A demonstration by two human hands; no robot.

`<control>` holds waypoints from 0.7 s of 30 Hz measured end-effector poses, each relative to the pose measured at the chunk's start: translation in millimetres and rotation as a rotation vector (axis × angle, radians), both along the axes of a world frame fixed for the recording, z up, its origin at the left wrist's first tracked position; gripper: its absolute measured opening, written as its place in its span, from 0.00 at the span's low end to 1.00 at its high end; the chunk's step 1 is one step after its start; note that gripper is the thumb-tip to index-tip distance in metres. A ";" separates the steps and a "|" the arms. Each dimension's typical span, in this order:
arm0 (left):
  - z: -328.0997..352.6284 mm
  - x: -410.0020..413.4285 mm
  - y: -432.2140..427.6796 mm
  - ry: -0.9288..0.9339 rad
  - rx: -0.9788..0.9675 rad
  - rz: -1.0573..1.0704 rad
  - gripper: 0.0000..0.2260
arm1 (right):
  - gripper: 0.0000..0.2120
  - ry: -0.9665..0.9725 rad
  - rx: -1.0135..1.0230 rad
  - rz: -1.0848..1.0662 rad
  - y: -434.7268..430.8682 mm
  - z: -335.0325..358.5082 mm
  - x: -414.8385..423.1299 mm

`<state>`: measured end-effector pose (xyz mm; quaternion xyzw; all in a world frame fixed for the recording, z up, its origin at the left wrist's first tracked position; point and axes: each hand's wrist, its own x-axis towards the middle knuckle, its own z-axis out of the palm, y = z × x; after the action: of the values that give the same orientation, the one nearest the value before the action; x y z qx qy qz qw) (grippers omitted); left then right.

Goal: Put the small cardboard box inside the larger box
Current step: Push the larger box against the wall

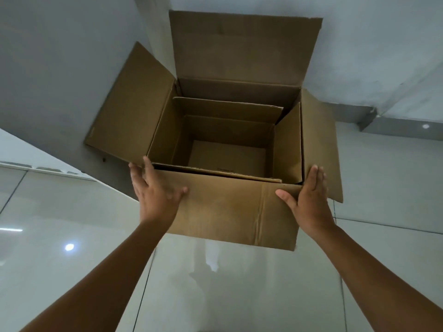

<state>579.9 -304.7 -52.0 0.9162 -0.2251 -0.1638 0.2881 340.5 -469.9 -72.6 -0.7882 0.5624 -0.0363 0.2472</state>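
A glossy tiled floor point(72, 212) runs up to a pale wall point(60, 56), and the larger box point(227, 212) stands on the floor against that wall. The left hand point(155, 195) lies open and flat on the near-left corner of the larger box, fingers spread, thumb on the front panel. The right hand point(309, 200) presses open against the near-right corner, gripping nothing. Between them, the small cardboard box point(227, 154) already sits inside the larger one, open-topped and empty, pushed toward the left wall, with a gap at the back and right. The outer flaps stand open: a rear flap point(244, 46) leans on the wall, a left flap point(131, 104) splays out. The placing step looks done; any next move would be steadying or closing the flaps, folding the side ones first.
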 end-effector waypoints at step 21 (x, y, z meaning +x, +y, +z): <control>-29.6 112.7 -29.6 -0.217 0.308 -0.274 0.42 | 0.51 -0.050 -0.010 0.044 -58.1 -12.0 100.4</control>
<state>692.7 -334.4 -81.6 0.9226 -0.3493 -0.1341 0.0943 440.9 -527.9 -84.7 -0.8004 0.5386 -0.0534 0.2576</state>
